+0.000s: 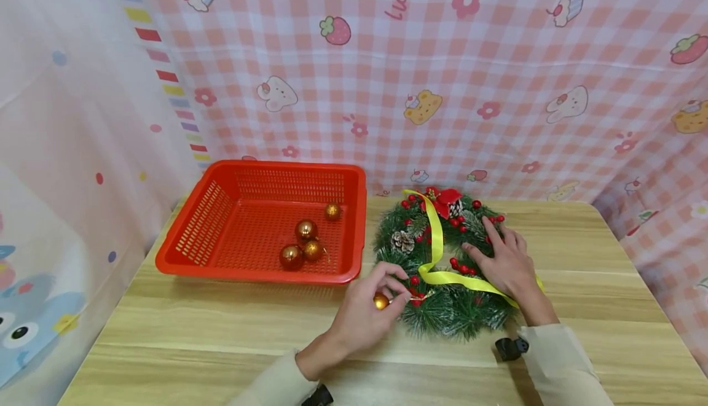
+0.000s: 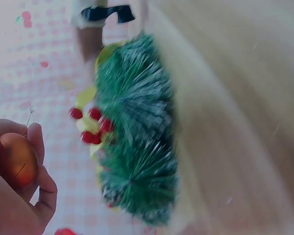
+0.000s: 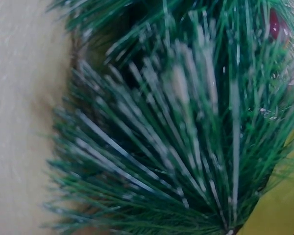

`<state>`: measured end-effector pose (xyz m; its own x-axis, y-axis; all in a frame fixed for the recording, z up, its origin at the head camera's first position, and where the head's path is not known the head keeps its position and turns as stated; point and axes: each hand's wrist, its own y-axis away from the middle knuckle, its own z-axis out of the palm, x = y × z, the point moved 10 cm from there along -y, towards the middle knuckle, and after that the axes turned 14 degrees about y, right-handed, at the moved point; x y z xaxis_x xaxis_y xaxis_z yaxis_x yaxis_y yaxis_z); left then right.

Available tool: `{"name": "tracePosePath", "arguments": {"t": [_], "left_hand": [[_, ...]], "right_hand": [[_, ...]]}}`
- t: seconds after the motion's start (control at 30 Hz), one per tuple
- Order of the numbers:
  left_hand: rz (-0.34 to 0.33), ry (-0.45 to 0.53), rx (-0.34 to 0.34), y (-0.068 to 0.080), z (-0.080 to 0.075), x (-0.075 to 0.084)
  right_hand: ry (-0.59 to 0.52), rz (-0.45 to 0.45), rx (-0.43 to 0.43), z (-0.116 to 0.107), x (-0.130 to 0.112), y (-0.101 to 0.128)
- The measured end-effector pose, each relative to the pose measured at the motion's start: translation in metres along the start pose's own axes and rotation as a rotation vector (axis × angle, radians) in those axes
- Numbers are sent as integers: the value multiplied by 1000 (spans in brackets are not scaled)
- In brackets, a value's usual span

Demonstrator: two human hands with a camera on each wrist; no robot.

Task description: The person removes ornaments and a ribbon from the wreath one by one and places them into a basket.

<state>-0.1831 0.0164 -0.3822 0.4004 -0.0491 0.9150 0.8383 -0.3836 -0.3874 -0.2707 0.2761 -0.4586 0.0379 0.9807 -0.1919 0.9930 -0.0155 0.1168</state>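
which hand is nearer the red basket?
Left. The left hand holds a gold bauble just in front of the basket; the right hand rests on the wreath, farther away.

I work at a pale wood-grain surface (image 1: 221,332) under soft, even light. Behind it and to my right hangs a pink checked cloth (image 1: 498,86) printed with strawberries, cupcakes, rabbits, flowers and the word "luck". To my left hangs a whiter cloth (image 1: 66,148) with coloured dots, striped bars and a blue cartoon face.
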Motion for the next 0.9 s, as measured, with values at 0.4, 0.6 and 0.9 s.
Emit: {"name": "tracePosePath", "arguments": {"t": [0.4,0.6,0.9], "left_hand": [[-93,48,190,-13,-59,3],[-92,39,271,-18,-88,5],[-138,-1,352,-23,-121,-5]], "right_hand": [[-7,4,-7,0,-1,0],[-6,0,1,1,-1,0],[-10,1,7,-1,-1,1]]}}
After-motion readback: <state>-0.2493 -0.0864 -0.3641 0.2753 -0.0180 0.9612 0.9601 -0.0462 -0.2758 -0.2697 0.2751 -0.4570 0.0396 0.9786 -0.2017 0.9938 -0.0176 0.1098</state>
